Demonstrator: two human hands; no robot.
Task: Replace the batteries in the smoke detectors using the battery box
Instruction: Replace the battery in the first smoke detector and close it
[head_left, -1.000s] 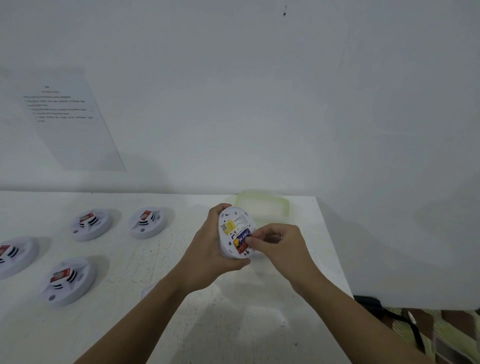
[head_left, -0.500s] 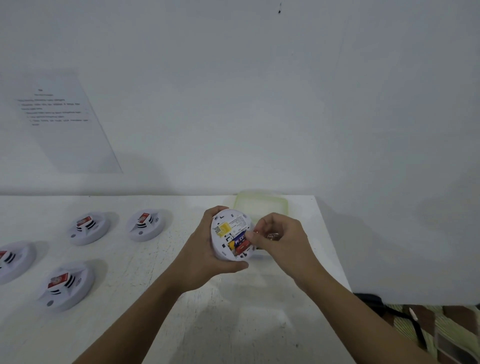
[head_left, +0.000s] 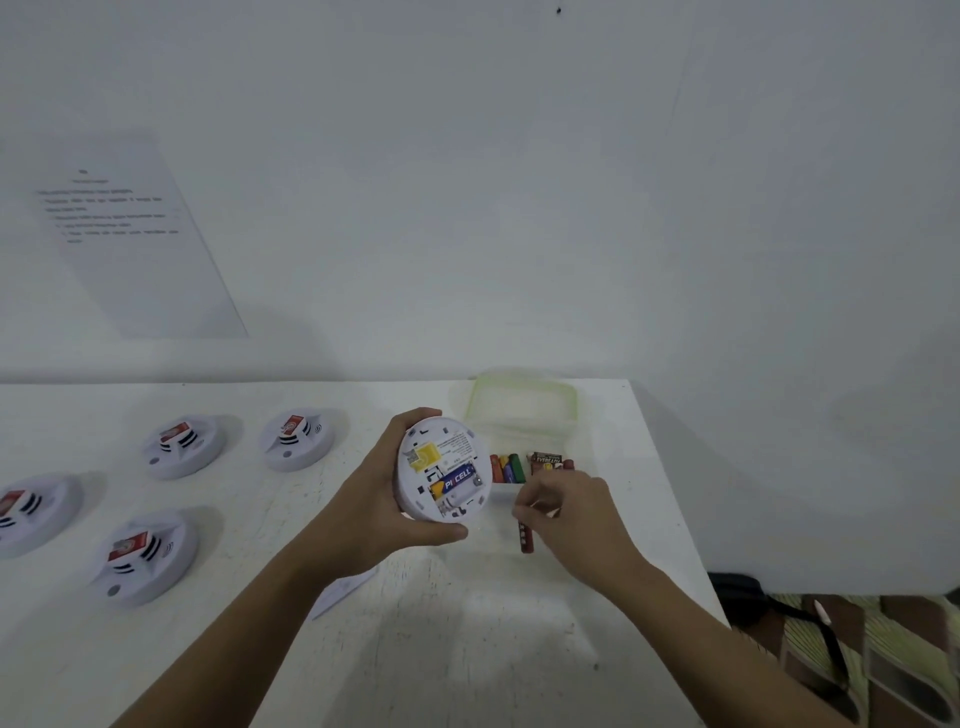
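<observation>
pinching red battery (head_left: 524, 538), right hand (head_left: 566, 512)

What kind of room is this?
Probably a plain workroom set up for a test: a bare white table against a blank white wall, a printed instruction sheet taped up, and round white smoke detectors in rows.

On the white worktop (head_left: 441, 649) four round white smoke detectors lie at the left — two behind (head_left: 183, 446) (head_left: 297, 439), two nearer (head_left: 148, 555) (head_left: 31, 512). Right of them the left hand (head_left: 374, 512) holds a fifth round white detector (head_left: 441, 467) above the surface, back up, a blue-and-yellow battery (head_left: 453, 480) in it. Just right lies the clear plastic battery box (head_left: 545, 470), its green-rimmed lid (head_left: 522, 402) behind. In front of the box, the right hand (head_left: 571, 512) holds a dark red battery (head_left: 524, 538). A printed sheet (head_left: 130, 234) hangs on the wall behind.
</observation>
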